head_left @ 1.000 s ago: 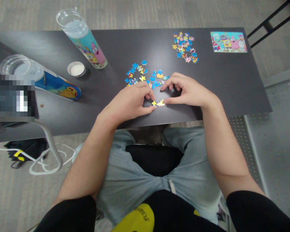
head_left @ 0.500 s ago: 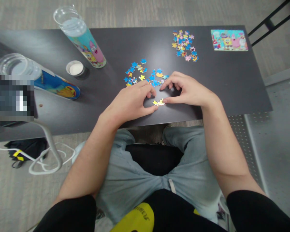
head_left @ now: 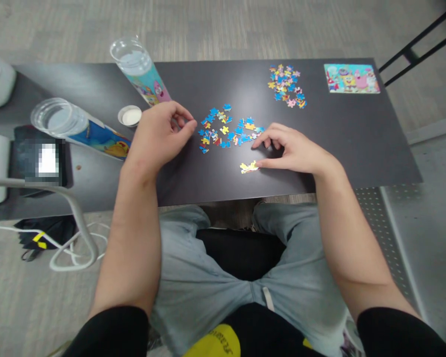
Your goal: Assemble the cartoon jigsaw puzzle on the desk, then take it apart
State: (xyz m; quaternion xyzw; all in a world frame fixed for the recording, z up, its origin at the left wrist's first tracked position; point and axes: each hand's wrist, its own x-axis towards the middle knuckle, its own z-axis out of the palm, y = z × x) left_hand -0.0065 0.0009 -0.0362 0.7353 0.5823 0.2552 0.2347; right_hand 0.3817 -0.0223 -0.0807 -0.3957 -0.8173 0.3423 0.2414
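Note:
Near the front of the dark table lies a small yellow and white cluster of joined puzzle pieces (head_left: 249, 167). The thumb of my right hand (head_left: 295, 149) touches its right end, while the forefinger rests apart from it on the tabletop, so that hand is open. My left hand (head_left: 161, 130) hovers left of the loose puzzle pieces (head_left: 226, 130), thumb and forefinger pressed together. Whether a piece sits in that pinch I cannot make out. Those loose pieces, mostly blue with some yellow, lie spread between and beyond both hands.
A second heap of puzzle pieces (head_left: 285, 82) lies farther back, near a cartoon picture card (head_left: 352, 79). On the left stand two clear-topped tubes, one pink and teal (head_left: 144, 74), one blue (head_left: 96, 136), with a white round lid (head_left: 130, 117). A grey curved bar (head_left: 74, 213) crosses lower left.
My left hand has moved away from the yellow cluster, leftward and up, and its fingers have closed together. My right hand keeps its place at the cluster. The view has shifted slightly.

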